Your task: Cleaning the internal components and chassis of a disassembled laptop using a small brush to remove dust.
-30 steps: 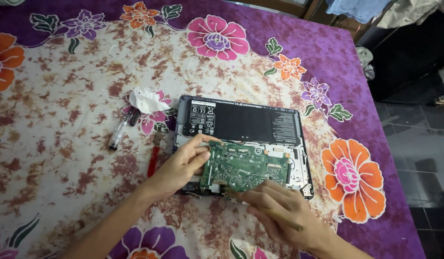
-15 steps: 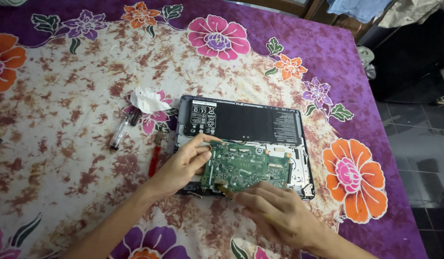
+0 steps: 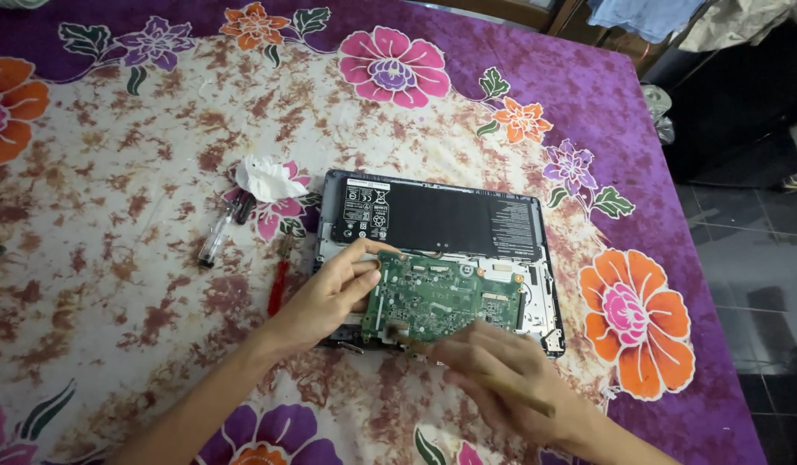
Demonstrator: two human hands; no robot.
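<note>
Head view looks down on a flower-printed bedsheet (image 3: pixel 114 172) in purple, cream and orange, on which an opened laptop base (image 3: pixel 549 331) lies with its long black battery (image 3: pixel 441 220) along the far side. Over its near half sits a green circuit board (image 3: pixel 441 297), whose left edge the left hand (image 3: pixel 334 293) grips, while the right hand (image 3: pixel 502 379) at the board's near edge is closed on a thin wooden brush handle (image 3: pixel 519 398). Left of the laptop lie a crumpled white tissue (image 3: pixel 269 179), a clear-handled tool (image 3: pixel 216 239) and a red screwdriver (image 3: pixel 279 287).
</note>
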